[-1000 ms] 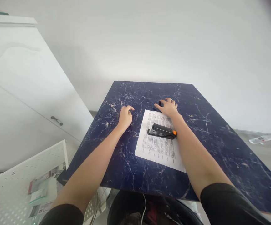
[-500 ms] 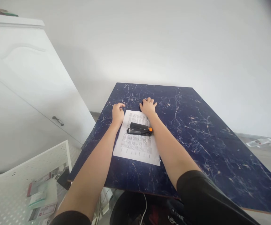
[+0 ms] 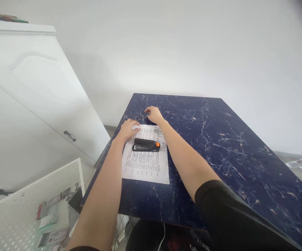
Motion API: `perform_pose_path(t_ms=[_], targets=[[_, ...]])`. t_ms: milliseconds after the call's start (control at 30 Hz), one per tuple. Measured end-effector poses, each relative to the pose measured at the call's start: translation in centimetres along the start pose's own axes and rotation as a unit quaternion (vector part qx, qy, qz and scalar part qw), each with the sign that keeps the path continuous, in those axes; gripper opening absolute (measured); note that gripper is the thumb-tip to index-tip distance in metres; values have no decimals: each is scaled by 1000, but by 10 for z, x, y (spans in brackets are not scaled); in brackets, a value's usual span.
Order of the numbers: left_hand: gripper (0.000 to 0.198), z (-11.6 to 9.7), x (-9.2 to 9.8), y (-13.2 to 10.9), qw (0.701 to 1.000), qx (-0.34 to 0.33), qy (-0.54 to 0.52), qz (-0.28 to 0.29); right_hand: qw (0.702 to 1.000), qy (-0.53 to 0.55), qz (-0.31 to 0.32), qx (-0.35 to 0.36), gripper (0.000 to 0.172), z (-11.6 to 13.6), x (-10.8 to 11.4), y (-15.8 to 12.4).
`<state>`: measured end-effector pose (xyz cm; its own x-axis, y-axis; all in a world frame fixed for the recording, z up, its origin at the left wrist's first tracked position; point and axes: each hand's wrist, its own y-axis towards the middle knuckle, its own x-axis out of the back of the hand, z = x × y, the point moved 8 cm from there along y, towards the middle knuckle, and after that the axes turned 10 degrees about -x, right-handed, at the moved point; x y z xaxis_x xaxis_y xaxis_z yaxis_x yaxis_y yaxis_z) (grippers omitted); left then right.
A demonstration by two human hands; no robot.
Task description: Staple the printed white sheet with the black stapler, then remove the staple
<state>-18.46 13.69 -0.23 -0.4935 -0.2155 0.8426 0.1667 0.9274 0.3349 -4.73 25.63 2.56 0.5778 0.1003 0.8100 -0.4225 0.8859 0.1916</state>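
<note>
A printed sheet of paper [image 3: 145, 162] lies near the left edge of a dark blue marbled table [image 3: 219, 146]. A black stapler [image 3: 145, 145] with an orange end rests across the sheet's upper half. My left hand [image 3: 128, 128] lies flat on the paper's top left corner, fingers stretched out. My right hand [image 3: 153, 114] rests on the table just beyond the paper's top edge, its fingers curled down; whether anything is under them I cannot make out.
A white cabinet [image 3: 30, 104] with dark handles stands to the left. Below it, a white perforated board [image 3: 22, 205] holds cards and small packets. A dark bag [image 3: 153, 237] with a white cord sits under the table's near edge. Litter [image 3: 301, 162] lies on the floor at right.
The paper with the stapler on it has slid left toward the table's edge. My left hand has come onto its corner. My right hand has moved left with it, beyond its top edge.
</note>
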Motion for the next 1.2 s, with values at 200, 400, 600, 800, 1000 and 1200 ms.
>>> perform_pose_path(t_ms=[200,400,600,800,1000,1200], targets=[[24,0,0,-1,1000,8,-14,-7,996,51,52,47,37,19,0,4],[24,1,1,0,1000,5,-22,-14,993,80,-75,-44,37,-1,37,-15],[22,-3,3,1,998,1,-42,-38,985,163,-48,32,24,21,53,-105],[27,-2,14,-1,984,13,-158,-83,970,138,142,143,40,37,22,-193],[26,20,24,-6,919,85,-327,-203,976,86,128,152,31,27,14,-197],[26,22,22,-3,925,83,-317,-193,976,95,129,144,34,25,16,-198]])
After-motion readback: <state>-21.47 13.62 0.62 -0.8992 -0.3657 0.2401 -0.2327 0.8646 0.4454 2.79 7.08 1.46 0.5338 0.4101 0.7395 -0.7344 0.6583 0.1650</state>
